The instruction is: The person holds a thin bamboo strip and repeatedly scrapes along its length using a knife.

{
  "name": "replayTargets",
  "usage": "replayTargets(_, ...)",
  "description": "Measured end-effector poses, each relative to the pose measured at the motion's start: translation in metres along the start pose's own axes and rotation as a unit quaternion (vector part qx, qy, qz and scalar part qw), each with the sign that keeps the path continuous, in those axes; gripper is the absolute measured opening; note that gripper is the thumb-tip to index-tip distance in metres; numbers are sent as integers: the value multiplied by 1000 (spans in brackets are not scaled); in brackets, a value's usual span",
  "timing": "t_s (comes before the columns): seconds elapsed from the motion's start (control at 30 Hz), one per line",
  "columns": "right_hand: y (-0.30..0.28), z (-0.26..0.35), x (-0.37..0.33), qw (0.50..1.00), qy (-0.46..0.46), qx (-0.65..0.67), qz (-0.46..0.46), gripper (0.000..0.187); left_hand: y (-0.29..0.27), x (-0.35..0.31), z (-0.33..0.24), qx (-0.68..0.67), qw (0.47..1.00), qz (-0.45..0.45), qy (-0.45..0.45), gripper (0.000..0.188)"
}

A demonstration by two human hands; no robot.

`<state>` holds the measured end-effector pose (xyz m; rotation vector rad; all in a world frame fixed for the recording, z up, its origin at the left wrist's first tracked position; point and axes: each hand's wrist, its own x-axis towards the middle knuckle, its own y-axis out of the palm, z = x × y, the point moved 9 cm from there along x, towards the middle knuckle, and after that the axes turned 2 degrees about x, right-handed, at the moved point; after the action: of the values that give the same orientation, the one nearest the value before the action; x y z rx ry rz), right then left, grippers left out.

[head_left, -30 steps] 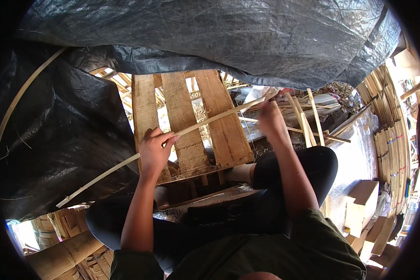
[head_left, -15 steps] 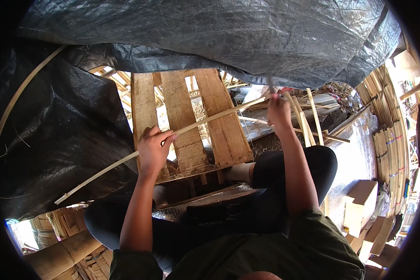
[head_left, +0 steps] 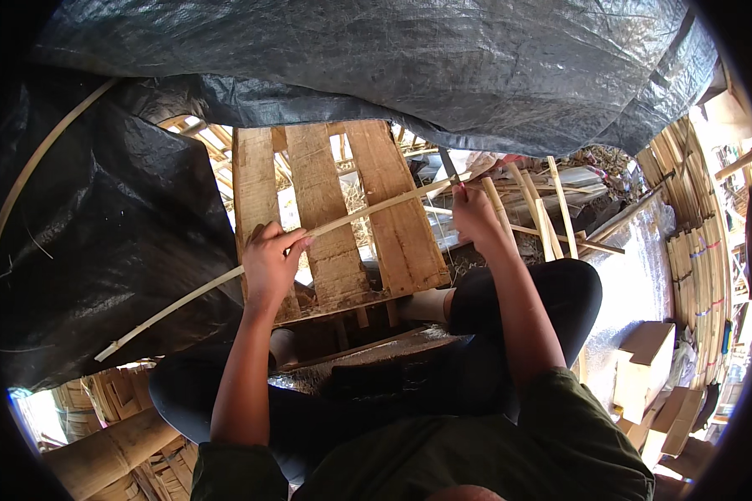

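Observation:
A long, thin bamboo strip [head_left: 363, 213] slants over the wooden slatted bench [head_left: 322, 192], its near end reaching down to the left over black plastic sheeting. My left hand [head_left: 269, 255] is closed round the strip near its middle, thumb and fingers pinching it. Over the bench's right side, my right hand [head_left: 474, 214] grips a knife [head_left: 450, 167] by its handle, blade pointing up and away. The blade lies against or right beside the strip's far end; exact contact is hard to make out.
Black plastic sheeting [head_left: 393, 67] hangs across the far side, and more [head_left: 117, 234] covers the left. Several bamboo pieces [head_left: 564, 209] stand right of my right hand. Stacked bamboo bundles [head_left: 698, 275] and a cardboard box [head_left: 646, 359] are at the far right. A thick bamboo pole [head_left: 113, 455] lies lower left.
My right hand has moved left and slightly nearer, along with the knife, whose blade was blurred before. My left hand and the strip have shifted only slightly.

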<state>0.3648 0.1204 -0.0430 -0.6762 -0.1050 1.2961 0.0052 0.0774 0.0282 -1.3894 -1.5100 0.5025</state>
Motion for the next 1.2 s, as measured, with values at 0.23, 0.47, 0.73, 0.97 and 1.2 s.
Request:
replayTargets(0.23,4,8,-9,1000,-14,3,-25,42,-2,0,0,-4,1000,10,-14,17)
replayTargets(0.47,-18,5,3,1000,0,-14,-8,43,-1,0,-1,6,1000,9,-9,18)
replayTargets(0.73,-34,5,0,994,19,55,-93,41,0,1,-1,0,1000,8,-10,17)
replayTargets(0.97,-35,9,7,992,-12,37,-116,45,-4,-2,2,2,1000,-3,-9,17)
replayTargets(1.2,-20,-3,11,999,17,24,-40,39,-1,-5,5,0,1000,8,-21,17)
